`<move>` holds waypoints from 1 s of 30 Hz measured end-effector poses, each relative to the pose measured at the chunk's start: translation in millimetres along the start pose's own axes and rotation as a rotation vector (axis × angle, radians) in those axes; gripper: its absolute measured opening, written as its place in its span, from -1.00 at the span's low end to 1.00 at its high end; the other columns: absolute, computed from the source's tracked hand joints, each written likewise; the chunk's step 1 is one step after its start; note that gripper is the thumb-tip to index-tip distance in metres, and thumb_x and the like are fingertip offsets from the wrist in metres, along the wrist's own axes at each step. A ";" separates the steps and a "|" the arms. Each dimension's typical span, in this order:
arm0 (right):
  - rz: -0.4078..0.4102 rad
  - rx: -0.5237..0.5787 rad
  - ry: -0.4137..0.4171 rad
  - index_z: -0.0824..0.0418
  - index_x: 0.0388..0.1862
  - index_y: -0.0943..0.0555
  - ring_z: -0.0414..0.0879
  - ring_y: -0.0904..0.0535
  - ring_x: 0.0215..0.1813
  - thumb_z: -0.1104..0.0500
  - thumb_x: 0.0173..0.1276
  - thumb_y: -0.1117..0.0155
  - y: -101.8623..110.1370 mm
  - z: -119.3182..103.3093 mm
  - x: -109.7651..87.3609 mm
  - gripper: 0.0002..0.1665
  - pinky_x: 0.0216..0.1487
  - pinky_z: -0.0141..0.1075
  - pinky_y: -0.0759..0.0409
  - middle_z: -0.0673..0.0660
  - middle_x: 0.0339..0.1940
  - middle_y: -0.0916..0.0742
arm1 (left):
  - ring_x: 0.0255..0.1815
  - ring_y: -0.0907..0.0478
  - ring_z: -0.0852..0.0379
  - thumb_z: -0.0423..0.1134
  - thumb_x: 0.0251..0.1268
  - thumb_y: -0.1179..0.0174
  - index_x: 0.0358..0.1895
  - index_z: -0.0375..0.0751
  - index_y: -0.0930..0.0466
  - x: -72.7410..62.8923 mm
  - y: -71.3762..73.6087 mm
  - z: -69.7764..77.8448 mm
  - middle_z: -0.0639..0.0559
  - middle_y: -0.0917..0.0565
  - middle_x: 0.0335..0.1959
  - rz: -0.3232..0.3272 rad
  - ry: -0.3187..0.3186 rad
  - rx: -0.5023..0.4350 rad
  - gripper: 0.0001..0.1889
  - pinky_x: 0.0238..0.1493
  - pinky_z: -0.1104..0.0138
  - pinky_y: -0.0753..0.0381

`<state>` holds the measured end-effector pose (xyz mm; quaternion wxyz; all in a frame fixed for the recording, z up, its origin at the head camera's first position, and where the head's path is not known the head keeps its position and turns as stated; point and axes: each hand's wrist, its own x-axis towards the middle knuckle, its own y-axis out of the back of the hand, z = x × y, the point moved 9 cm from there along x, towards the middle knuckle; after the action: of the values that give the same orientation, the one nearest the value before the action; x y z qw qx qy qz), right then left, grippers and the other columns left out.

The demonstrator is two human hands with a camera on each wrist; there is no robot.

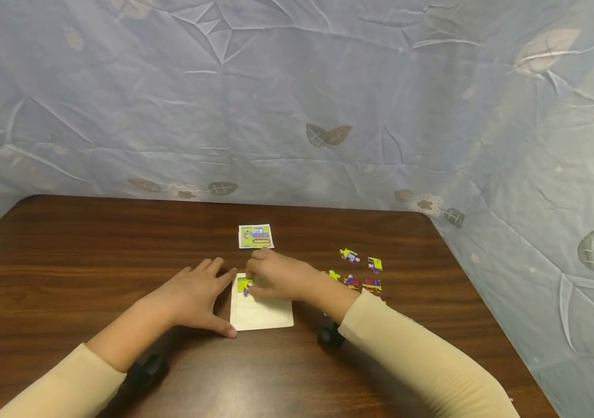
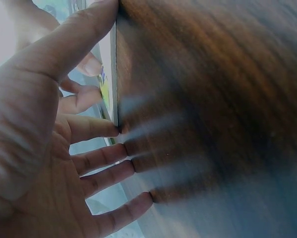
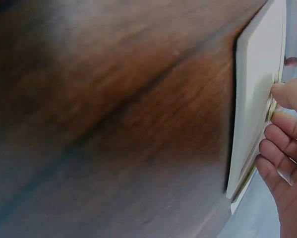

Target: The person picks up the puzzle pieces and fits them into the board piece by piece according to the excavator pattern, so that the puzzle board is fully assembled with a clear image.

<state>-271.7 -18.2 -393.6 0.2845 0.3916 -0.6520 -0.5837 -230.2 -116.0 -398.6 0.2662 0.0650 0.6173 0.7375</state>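
White board (image 1: 267,316): I see it flat on the bench (image 1: 82,278), between the two hands.
Left hand (image 1: 192,297): fingers spread and gripping nothing; in my head view the thumb tip touches the board's near left corner and the index fingertip is at its far left corner.
Right hand (image 1: 278,278): reaching over the board, thumb and fingers curled in a pinch on a puzzle piece (image 1: 243,285).
Puzzle piece: yellow-green and purple, at the board's far left part; partly hidden, so I cannot tell whether it is one piece or two.
Picture card (image 1: 256,237): just beyond the board, showing a digger on yellow-green.
Loose pieces (image 1: 372,283): scattered to the right, yellow-green, purple and red, some covered by the right forearm.
Cloth (image 1: 276,98): pale, leaf-patterned, hanging behind the bench.
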 end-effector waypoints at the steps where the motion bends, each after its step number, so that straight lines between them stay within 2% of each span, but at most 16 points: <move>1: 0.004 -0.004 0.004 0.17 0.00 -0.68 -0.16 -0.58 0.02 0.00 0.50 -0.35 0.1 -0.8 0.1 -0.71 0.09 -0.40 -0.64 0.04 -0.02 -0.67 | 0.62 -0.21 -0.45 0.60 -0.15 -0.40 0.60 -0.27 -0.27 0.2 -0.2 -0.2 -0.42 -0.24 0.60 0.001 0.000 0.000 0.33 0.40 -0.49 -0.33; 8: 0.044 -0.026 0.048 0.16 -0.12 -0.67 -0.14 -0.55 -0.06 0.04 0.49 -0.36 3.5 -8.4 -1.2 -0.79 -0.01 -0.41 -0.63 0.04 -0.12 -0.66 | 0.61 -0.21 -0.46 0.61 -0.15 -0.40 0.60 -0.27 -0.27 0.2 -0.4 0.0 -0.44 -0.25 0.60 0.008 -0.003 -0.001 0.33 0.39 -0.49 -0.34; 16: 0.033 0.022 0.012 0.16 -0.11 -0.68 -0.16 -0.53 -0.07 0.03 0.52 -0.34 2.0 -4.8 -1.8 -0.79 -0.04 -0.45 -0.60 0.03 -0.13 -0.65 | 0.62 -0.18 -0.51 0.59 -0.14 -0.40 0.60 -0.28 -0.27 -0.4 0.8 1.6 -0.45 -0.23 0.61 -0.003 0.001 -0.005 0.32 0.41 -0.49 -0.31; 23: 0.037 0.062 0.003 0.17 -0.09 -0.69 -0.15 -0.53 -0.06 0.05 0.52 -0.35 0.1 -2.0 -1.7 -0.79 -0.01 -0.43 -0.59 0.03 -0.11 -0.66 | 0.59 -0.27 -0.44 0.56 -0.10 -0.42 0.60 -0.26 -0.28 -0.9 3.3 3.8 -0.24 -0.34 0.61 0.028 -0.032 -0.011 0.28 0.37 -0.48 -0.37; 30: 0.049 0.071 0.011 0.16 -0.10 -0.69 -0.14 -0.53 -0.06 0.06 0.51 -0.36 -1.2 0.1 -1.0 -0.81 0.00 -0.39 -0.59 0.03 -0.12 -0.67 | 0.56 -0.34 -0.37 0.53 -0.09 -0.43 0.59 -0.19 -0.32 -2.1 4.5 4.7 -0.19 -0.39 0.60 0.058 -0.049 -0.008 0.23 0.36 -0.49 -0.38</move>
<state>-271.0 -17.4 -394.7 0.2881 0.3885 -0.6801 -0.5510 -227.9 -113.3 -392.8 0.2603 0.0998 0.6054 0.7455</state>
